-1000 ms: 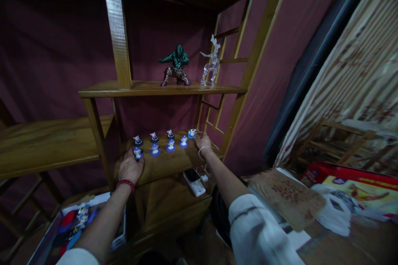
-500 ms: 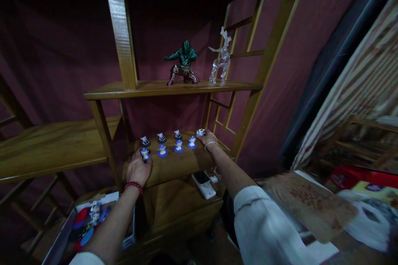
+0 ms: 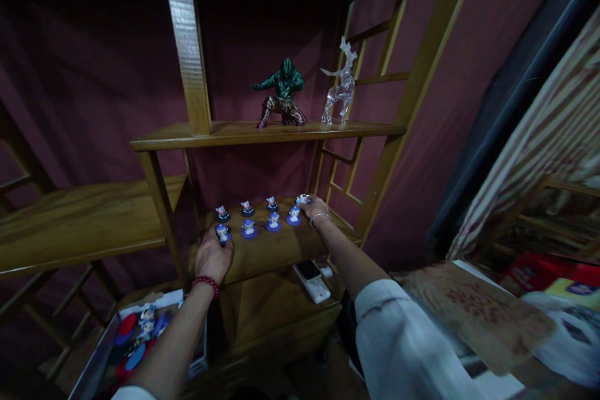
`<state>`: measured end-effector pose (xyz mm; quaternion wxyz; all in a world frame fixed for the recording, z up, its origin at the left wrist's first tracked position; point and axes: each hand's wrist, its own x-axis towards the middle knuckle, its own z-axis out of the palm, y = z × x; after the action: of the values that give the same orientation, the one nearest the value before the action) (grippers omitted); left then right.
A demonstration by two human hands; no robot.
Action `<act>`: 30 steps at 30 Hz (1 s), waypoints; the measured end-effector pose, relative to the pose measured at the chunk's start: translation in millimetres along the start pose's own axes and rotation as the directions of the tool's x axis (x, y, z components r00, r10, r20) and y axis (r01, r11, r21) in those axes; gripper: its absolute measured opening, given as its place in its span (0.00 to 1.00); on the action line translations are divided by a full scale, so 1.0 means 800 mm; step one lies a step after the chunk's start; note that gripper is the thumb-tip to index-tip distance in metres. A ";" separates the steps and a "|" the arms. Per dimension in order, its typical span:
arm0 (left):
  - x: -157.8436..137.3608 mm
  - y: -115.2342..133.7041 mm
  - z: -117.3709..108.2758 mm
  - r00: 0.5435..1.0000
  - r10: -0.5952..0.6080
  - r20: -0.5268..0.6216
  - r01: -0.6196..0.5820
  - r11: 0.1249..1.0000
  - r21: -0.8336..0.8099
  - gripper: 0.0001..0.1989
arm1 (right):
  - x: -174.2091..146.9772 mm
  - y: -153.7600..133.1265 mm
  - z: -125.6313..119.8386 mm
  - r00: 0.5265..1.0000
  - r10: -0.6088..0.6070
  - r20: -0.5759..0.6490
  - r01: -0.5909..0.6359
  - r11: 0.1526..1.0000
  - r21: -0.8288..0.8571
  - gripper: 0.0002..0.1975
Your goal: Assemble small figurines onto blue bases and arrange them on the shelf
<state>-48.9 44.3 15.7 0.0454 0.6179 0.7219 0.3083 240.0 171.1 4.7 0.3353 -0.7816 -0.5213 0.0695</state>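
Observation:
My left hand [image 3: 213, 255] rests at the left end of the lower shelf [image 3: 262, 250], its fingers closed around the base of a purple-and-white figurine [image 3: 222, 234]. At the right end, a blue-and-white figurine [image 3: 302, 199] is in the fingertips of my right hand [image 3: 315, 207]. Between my hands runs a front row of purple-based figurines, including one in the middle [image 3: 273, 221] and one beside my right hand [image 3: 294, 215]. Behind them stand three dark-based figurines, one of them at the centre [image 3: 247, 208]. My fingers partly cover both held pieces.
An open box [image 3: 94, 350] of loose figurines lies under my left forearm. Below the shelf are a white device with a dark screen [image 3: 312, 281] and a lower wooden surface. Above stand a green warrior statue [image 3: 284, 94] and a clear deer [image 3: 342, 84]. A wooden post [image 3: 162, 219] borders the left.
The view has shifted slightly, so the shelf and objects sit a little farther right in the picture. Both hands stay at the same figurines, with little other visible movement.

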 end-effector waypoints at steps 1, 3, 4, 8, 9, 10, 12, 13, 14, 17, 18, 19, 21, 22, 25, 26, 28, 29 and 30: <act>0.000 0.000 0.000 1.000 0.002 -0.002 -0.002 1.000 0.004 0.23 | 0.001 -0.001 0.001 1.000 0.002 0.002 -0.002 1.000 0.001 0.20; 0.001 0.000 0.001 1.000 0.001 -0.002 -0.001 1.000 0.010 0.23 | 0.004 -0.003 0.004 1.000 0.002 0.014 -0.002 1.000 0.008 0.20; 0.001 0.000 0.001 1.000 -0.003 -0.002 0.003 1.000 0.013 0.23 | 0.005 -0.004 0.006 1.000 -0.002 0.022 0.002 1.000 0.011 0.20; 0.002 -0.001 0.003 1.000 0.002 -0.005 -0.002 1.000 0.020 0.23 | 0.009 -0.006 0.010 1.000 -0.015 0.027 0.015 1.000 0.001 0.18; 0.003 -0.002 0.004 1.000 0.009 -0.009 -0.008 1.000 0.021 0.23 | 0.009 -0.007 0.011 0.999 -0.022 0.026 0.023 1.000 -0.002 0.17; 0.003 -0.002 0.004 1.000 0.014 -0.014 -0.014 1.000 0.022 0.23 | 0.010 -0.007 0.012 0.999 -0.031 0.025 0.031 1.000 -0.003 0.17; 0.003 -0.003 0.005 1.000 0.017 -0.024 -0.017 1.000 0.019 0.23 | 0.011 -0.007 0.014 0.998 -0.053 0.030 0.053 0.999 -0.001 0.17; 0.003 -0.004 0.005 1.000 0.018 -0.024 -0.017 1.000 0.017 0.23 | 0.012 -0.007 0.015 0.997 -0.064 0.036 0.064 0.998 -0.002 0.17; 0.003 -0.004 0.005 1.000 0.020 -0.022 -0.020 1.000 0.015 0.23 | 0.012 -0.007 0.016 0.997 -0.070 0.040 0.070 0.998 -0.005 0.17; 0.001 -0.003 0.004 1.000 0.025 -0.013 -0.025 1.000 0.016 0.22 | 0.014 -0.007 0.018 0.996 -0.072 0.042 0.073 0.997 -0.014 0.17; 0.001 -0.002 0.004 1.000 0.025 -0.014 -0.025 1.000 0.018 0.22 | 0.015 -0.007 0.019 0.997 -0.070 0.040 0.071 0.997 -0.014 0.17; 0.001 -0.002 0.003 1.000 0.022 -0.015 -0.022 1.000 0.021 0.22 | 0.015 -0.007 0.019 0.997 -0.068 0.037 0.069 0.998 -0.011 0.17; 0.000 -0.001 0.003 1.000 0.017 -0.015 -0.016 1.000 0.026 0.22 | 0.016 -0.006 0.020 0.997 -0.073 0.039 0.072 0.997 0.006 0.17; 0.001 -0.001 0.003 1.000 0.016 -0.014 -0.015 1.000 0.026 0.22 | 0.016 -0.006 0.021 0.996 -0.076 0.041 0.076 0.997 0.022 0.17; 0.001 -0.002 0.003 1.000 0.016 -0.010 -0.015 0.999 0.029 0.22 | 0.016 -0.004 0.021 0.994 -0.092 0.052 0.089 0.994 0.062 0.18; 0.001 -0.002 0.003 1.000 0.019 -0.010 -0.019 0.999 0.033 0.22 | 0.016 -0.004 0.021 0.994 -0.097 0.055 0.093 0.994 0.063 0.18; 0.001 -0.003 0.003 1.000 0.026 -0.005 -0.026 0.999 0.038 0.22 | 0.016 -0.004 0.021 0.993 -0.105 0.061 0.101 0.993 0.054 0.18; 0.001 -0.003 0.003 1.000 0.028 -0.002 -0.028 0.999 0.038 0.22 | 0.016 -0.004 0.020 0.992 -0.109 0.063 0.106 0.993 0.048 0.18; 0.001 -0.002 0.002 1.000 0.028 -0.001 -0.028 0.999 0.040 0.21 | 0.016 -0.004 0.020 0.992 -0.110 0.061 0.108 0.993 0.041 0.18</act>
<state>-50.0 45.7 13.4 0.0286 0.6284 0.7193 0.2949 235.5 190.0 -2.6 0.3366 -0.7430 -0.5722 0.0853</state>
